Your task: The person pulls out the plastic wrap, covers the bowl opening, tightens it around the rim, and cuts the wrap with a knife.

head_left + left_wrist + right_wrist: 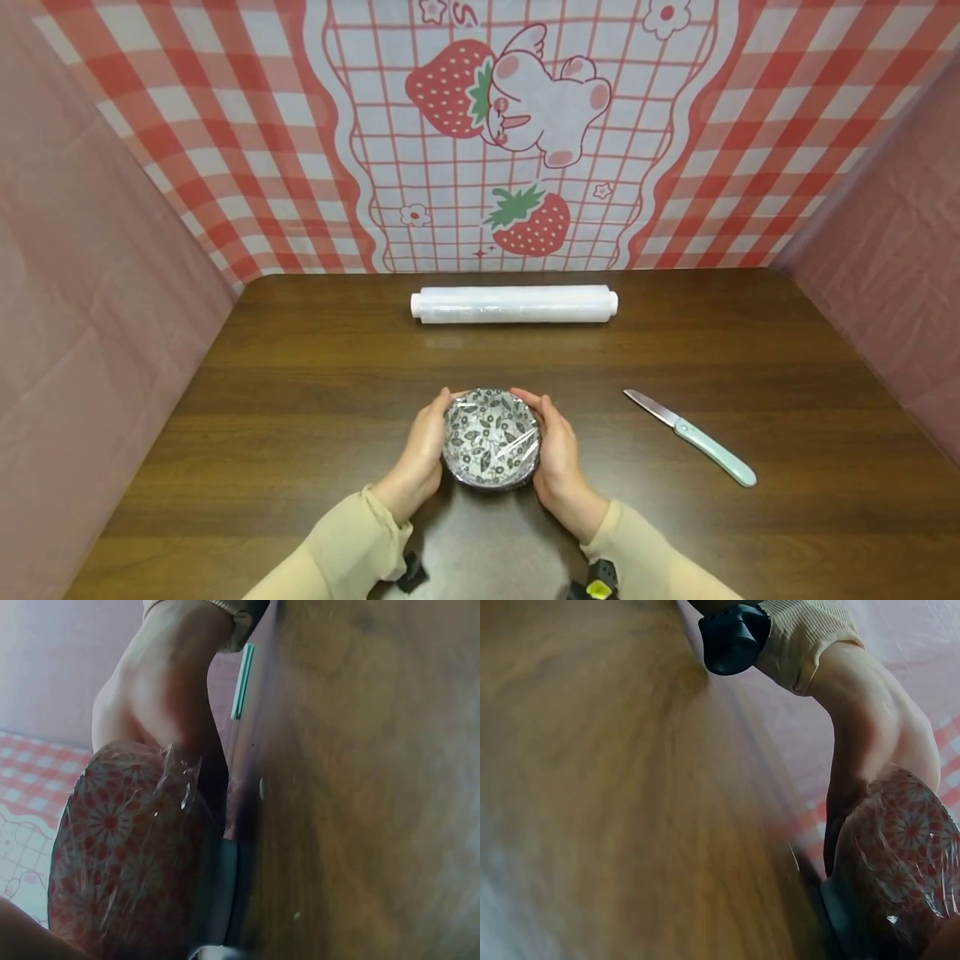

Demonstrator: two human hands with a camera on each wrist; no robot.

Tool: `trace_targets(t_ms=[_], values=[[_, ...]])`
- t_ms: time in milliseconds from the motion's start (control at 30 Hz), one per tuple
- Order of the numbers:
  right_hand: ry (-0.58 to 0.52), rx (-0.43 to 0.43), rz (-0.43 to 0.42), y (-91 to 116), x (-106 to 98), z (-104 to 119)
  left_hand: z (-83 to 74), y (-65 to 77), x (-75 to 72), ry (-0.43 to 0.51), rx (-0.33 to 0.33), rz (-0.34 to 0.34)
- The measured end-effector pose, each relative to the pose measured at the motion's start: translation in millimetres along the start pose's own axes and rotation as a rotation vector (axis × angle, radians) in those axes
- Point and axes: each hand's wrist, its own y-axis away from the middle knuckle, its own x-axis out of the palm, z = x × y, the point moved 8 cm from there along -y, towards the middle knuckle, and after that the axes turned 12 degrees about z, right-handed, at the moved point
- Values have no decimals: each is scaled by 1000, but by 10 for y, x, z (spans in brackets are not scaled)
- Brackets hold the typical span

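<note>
A bowl (491, 437) with dark leaves and flowers on its pale inside sits near the front middle of the table, cling film stretched over its top. My left hand (420, 454) holds it round the left side, and my right hand (558, 454) holds the opposite side. Seen from the left wrist, the bowl's outer wall (112, 847) is red with white flower shapes under wrinkled film; the right hand (161, 690) shows behind it. The right wrist view shows the same wrapped wall (900, 855) with the left hand (885, 720) beyond.
A roll of cling film (513, 305) lies crosswise at the back of the table (315, 392). To the right of the hands is a knife (712, 450) with a mint-green handle, its blade out and pointing back left. Behind the table hangs a strawberry-print checked cloth (285, 125).
</note>
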Motion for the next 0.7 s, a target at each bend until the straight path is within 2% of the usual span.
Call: trace_targets(t_ms=[200,433,700], values=[[11,-5,-46,-2,-18,-28,37,0,-8,48,12,-26],[-22,2,-22,13,43,-82,68,8,22,59,3,-8],[0,7,-37,6,35,-93,96,27,35,140,18,-30]])
